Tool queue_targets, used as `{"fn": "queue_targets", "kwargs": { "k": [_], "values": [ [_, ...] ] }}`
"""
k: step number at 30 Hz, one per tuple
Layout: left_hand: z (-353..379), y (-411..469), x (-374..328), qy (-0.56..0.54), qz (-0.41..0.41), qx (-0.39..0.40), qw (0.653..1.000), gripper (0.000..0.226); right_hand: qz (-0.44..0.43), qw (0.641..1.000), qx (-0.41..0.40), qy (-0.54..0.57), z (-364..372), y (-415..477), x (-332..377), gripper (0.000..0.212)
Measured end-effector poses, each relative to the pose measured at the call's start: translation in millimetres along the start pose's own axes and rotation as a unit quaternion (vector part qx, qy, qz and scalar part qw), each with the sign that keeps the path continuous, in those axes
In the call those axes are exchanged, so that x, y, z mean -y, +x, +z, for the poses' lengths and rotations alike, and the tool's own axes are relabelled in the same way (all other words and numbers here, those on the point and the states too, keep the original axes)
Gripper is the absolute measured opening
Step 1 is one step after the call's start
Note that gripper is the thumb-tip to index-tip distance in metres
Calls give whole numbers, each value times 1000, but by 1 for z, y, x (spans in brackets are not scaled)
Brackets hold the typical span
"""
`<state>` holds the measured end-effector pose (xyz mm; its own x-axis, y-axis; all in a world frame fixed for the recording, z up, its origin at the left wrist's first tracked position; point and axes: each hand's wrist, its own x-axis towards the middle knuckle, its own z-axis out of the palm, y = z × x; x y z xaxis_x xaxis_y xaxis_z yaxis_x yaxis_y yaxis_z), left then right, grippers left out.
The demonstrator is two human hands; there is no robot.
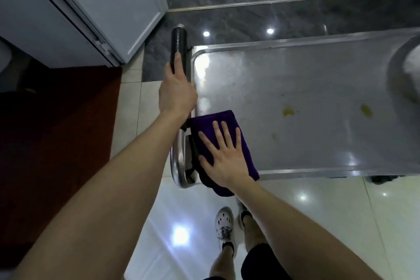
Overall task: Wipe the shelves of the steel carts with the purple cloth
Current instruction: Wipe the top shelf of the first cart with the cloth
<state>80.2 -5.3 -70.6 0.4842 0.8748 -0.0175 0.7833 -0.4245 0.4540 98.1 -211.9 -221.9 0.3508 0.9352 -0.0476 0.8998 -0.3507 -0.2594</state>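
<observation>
A steel cart's top shelf (pixel 306 102) fills the right half of the view, shiny, with two yellowish stains near its middle. The folded purple cloth (pixel 219 120) lies on the shelf's near left corner and hangs over the front rim. My right hand (pixel 221 157) presses flat on the cloth with straight, spread fingers. My left hand (pixel 177 93) grips the cart's black-sleeved handle bar (pixel 179 41) at the left end of the shelf.
A white door (pixel 109 7) stands open at the upper left beside a dark red mat (pixel 56 132). Glossy dark and light floor tiles surround the cart. A white object (pixel 412 70) sits at the shelf's right edge. My feet are below the cart's front rim.
</observation>
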Motion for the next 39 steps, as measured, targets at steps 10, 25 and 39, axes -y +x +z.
{"fn": "queue_targets", "kwargs": {
  "k": [10,25,39],
  "values": [
    [-3,-2,4,-18,4,11,1000,85,129,990,37,-33,-48,-56,-136,75],
    [8,-1,8,-10,20,-48,999,84,238,971,35,-1,-98,214,-194,92],
    [-3,-2,-2,-22,0,-24,999,81,-202,978,44,13,-18,1,-38,73]
  ]
}}
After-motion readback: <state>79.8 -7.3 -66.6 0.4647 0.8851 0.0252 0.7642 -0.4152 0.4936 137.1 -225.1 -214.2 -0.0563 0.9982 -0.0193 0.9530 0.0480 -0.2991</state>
